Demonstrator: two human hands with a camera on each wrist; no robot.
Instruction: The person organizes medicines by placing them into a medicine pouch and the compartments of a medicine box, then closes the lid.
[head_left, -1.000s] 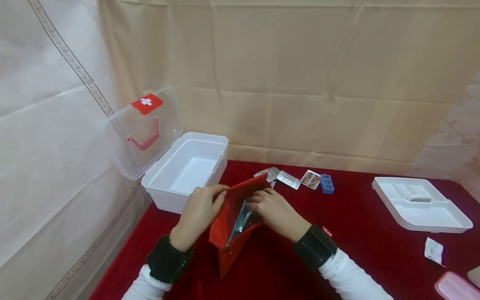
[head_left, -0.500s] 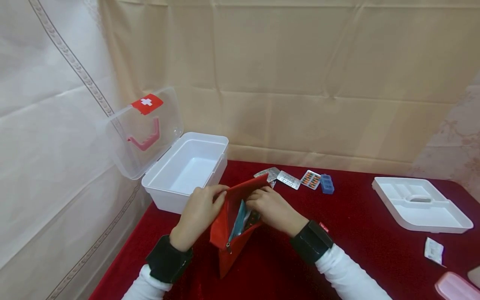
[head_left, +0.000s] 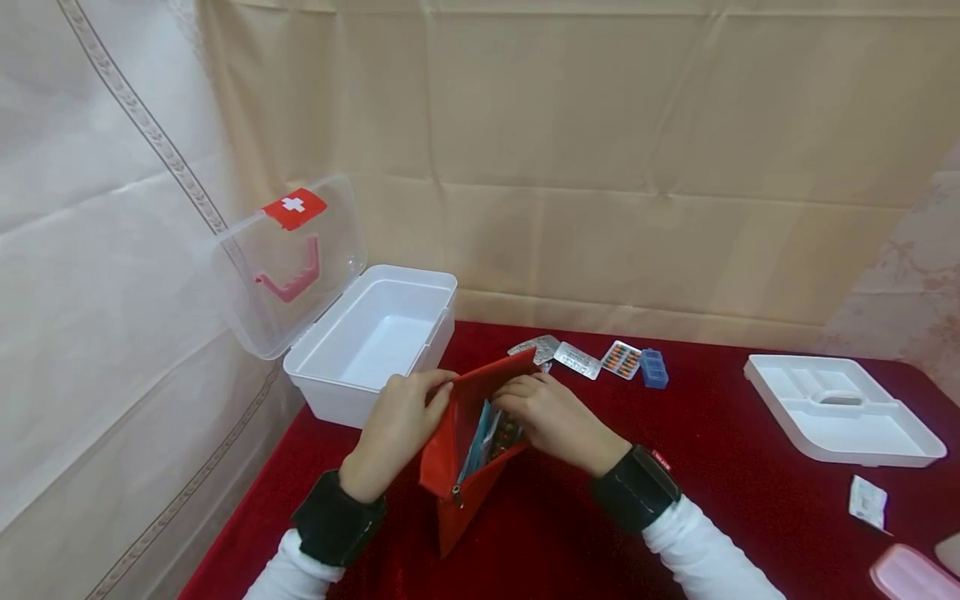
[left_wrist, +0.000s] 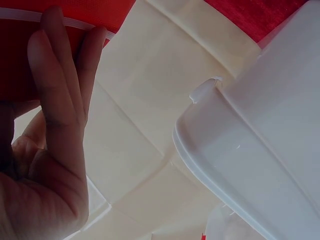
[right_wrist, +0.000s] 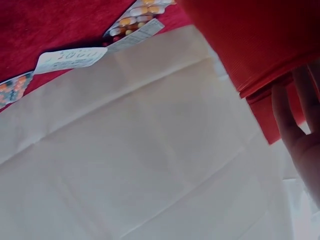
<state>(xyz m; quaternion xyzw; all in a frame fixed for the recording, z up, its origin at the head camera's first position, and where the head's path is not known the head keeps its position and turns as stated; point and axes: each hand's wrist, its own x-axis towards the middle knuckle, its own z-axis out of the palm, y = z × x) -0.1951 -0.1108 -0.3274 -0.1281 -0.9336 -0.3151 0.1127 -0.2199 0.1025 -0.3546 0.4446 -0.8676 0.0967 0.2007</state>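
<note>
A red zip pouch [head_left: 480, 492] stands upright with its mouth spread. My left hand [head_left: 397, 425] grips its left edge, thumb on the near side; in the left wrist view, the fingers [left_wrist: 60, 85] of this hand lie along the red fabric. My right hand [head_left: 555, 421] reaches into the mouth from the right, its fingertips hidden inside, so what they hold cannot be made out. Within the pouch I see a blue packet [head_left: 477, 442] and a brownish blister pack [head_left: 504, 437]. The right wrist view has the fingers [right_wrist: 285, 112] entering the opening.
A white first-aid box [head_left: 330, 396] with its clear lid [head_left: 247, 258] raised stands left. Behind the pouch lie blister packs [head_left: 577, 360] and a blue pill case [head_left: 654, 369]. At right are a white tray [head_left: 892, 433], a small packet [head_left: 868, 502] and a pink case [head_left: 911, 571].
My right hand first dips a little deeper to the left, then draws slightly back right. More of the brownish blister pack shows inside the pouch. The left hand stays put.
</note>
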